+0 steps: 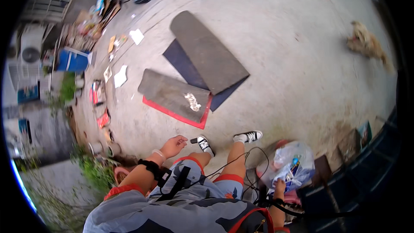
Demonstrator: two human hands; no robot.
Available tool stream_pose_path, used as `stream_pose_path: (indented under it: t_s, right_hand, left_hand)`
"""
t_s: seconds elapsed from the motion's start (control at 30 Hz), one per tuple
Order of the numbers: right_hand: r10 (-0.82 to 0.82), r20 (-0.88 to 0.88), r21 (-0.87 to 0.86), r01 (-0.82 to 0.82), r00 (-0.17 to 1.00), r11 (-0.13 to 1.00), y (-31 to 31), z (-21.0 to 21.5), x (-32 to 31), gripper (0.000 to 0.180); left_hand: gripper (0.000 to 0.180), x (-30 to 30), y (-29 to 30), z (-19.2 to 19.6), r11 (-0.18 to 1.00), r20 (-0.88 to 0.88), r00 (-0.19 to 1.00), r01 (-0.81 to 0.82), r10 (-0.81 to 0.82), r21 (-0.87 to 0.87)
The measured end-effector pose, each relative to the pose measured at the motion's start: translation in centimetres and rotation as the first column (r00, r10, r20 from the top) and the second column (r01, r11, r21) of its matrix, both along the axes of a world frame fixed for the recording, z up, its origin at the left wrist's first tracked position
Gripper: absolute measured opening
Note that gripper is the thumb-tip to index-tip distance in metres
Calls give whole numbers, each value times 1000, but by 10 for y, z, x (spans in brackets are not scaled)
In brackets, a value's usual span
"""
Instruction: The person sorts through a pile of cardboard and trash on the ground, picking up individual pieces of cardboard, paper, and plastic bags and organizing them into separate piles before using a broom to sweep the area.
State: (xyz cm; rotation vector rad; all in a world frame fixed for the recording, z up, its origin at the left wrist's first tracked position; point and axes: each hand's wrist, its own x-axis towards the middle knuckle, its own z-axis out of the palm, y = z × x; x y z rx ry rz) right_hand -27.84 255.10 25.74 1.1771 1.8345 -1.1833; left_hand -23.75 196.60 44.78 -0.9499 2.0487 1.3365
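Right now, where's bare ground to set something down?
The widest bare floor lies between the folded mats and the dog; a smaller patch separates mats from white papers. It's crowded around the right hand and plastic bag, and by the plant pots.

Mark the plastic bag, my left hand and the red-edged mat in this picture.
Plastic bag point(305, 159), head view: on its translucent side.
Left hand point(174, 146), head view: on the middle of the hand.
Red-edged mat point(168, 92), head view: on its greyish upper surface.

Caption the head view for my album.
Right hand at a plastic bag, left hand out front, with folded mats and a dog beyond.
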Motion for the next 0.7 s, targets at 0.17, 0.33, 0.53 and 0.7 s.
stream_pose_path:
  t_s: [0.17, 0.33, 0.53, 0.7]
  right_hand:
    - [172, -90, 74, -166, 981, 983, -36, 54, 47, 18]
    - [958, 21, 285, -921, 285, 267, -29, 120, 58, 19]
    - [900, 102, 329, -868, 425, 373, -104, 163, -19, 21]
    - [972, 123, 345, -927, 198, 145, -161, 184, -100, 22]
  left_hand:
    - [21, 147, -55, -23, 934, -30, 934, -355, 356, 31]
    - [20, 285, -98, -2, 839, 5, 849, -520, 528, -162]
    - [25, 432, -89, -42, 635, 98, 633, -733, 768, -244]
    - [25, 426, -76, -19, 522, 90, 518, -814, 851, -256]
